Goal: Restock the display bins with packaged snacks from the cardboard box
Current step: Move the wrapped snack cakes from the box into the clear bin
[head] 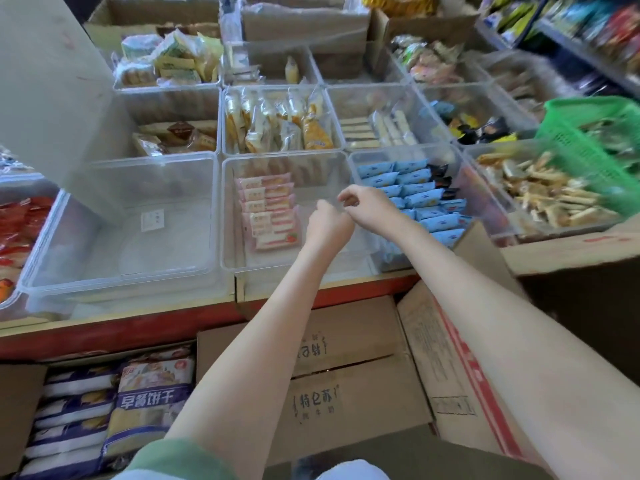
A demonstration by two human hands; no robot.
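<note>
Head view. Left of the centre bin point(277, 268), a clear bin point(121, 279) holds only a paper slip. Pink packets point(268, 209) lie stacked in the centre bin's left half, long axes running left to right. Your left hand point(327, 225) is nearer them, and your right hand point(363, 202) is just right of it. Both hands are curled, and any grip is hidden. A cardboard box point(346, 368) sits below the centre bin, flaps closed.
</note>
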